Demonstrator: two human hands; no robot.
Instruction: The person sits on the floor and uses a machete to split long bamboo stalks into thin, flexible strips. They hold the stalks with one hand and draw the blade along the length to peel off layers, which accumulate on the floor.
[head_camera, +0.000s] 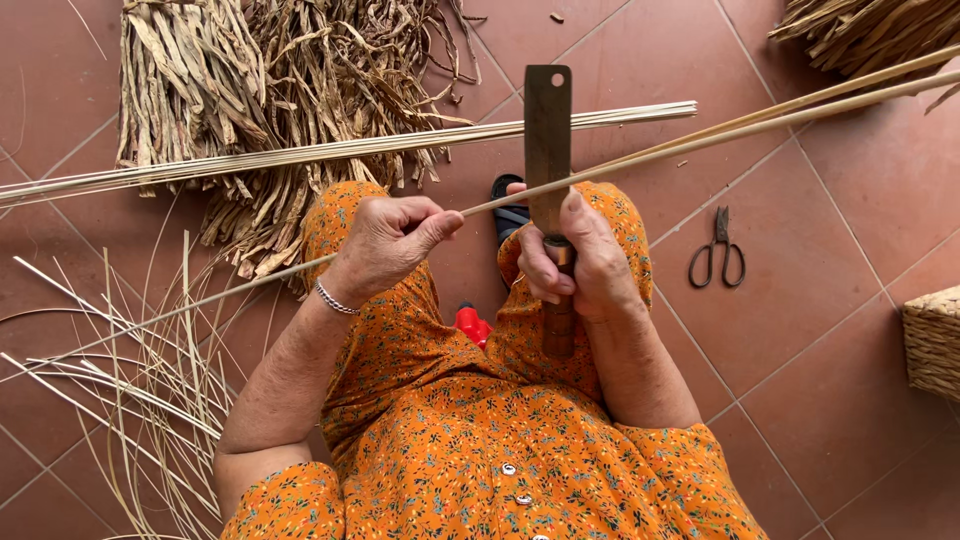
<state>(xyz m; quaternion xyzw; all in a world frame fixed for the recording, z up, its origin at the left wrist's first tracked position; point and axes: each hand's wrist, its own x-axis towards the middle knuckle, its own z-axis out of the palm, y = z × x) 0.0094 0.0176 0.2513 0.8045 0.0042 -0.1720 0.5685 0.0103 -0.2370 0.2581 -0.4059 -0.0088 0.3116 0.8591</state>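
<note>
While right hand (585, 262) grips cleaver (548, 150) | left hand (385, 245) fingers pinch pale thin cane (700, 140)

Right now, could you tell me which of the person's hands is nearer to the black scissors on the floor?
Right. The right hand, gripping the knife, is beside the scissors; the left hand is farther off.

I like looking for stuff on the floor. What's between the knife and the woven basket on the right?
In the head view, black scissors lie on the tiles between the knife and the woven basket.
</note>
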